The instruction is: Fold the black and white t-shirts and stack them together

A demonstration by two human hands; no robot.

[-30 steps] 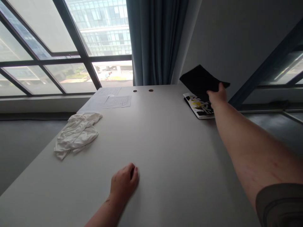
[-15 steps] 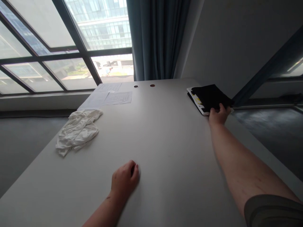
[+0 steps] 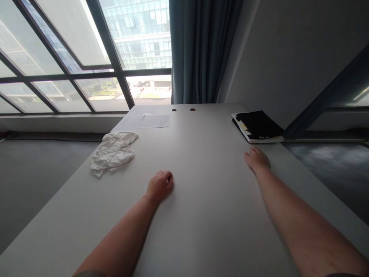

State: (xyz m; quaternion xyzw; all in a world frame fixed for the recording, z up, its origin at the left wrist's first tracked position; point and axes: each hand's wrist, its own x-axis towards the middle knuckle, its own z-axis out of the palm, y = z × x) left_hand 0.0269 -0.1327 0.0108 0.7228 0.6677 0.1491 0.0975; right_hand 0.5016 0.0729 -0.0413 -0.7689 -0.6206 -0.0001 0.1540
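The person's left hand (image 3: 160,186) rests on the pale desk (image 3: 213,227), knuckles up, its grip curled loosely closed around nothing. The right hand (image 3: 256,159) lies palm down further along the desk, its grip open and empty, with the fingers (image 3: 249,154) relaxed and pointing toward the far right corner.

Just beyond those fingers, near but not touching them, a folded black cloth (image 3: 258,124) lies flat on a white booklet (image 3: 241,129) printed in yellow and black. The cloth covers most of the cover, leaving a strip showing along the left and lower edges. Both sit close to the desk's right edge.

Across the desk, left of the left hand and well apart from it, lies a crumpled white cloth (image 3: 113,153). Beyond it, near the far edge, are overlapping sheets of paper (image 3: 154,121) with faint writing. Two small round cable holes (image 3: 174,109) sit in the desktop near the far edge. Behind the desk hangs a blue-grey curtain (image 3: 204,50), beside a large gridded window (image 3: 72,92) that looks out on a glass building (image 3: 141,34).
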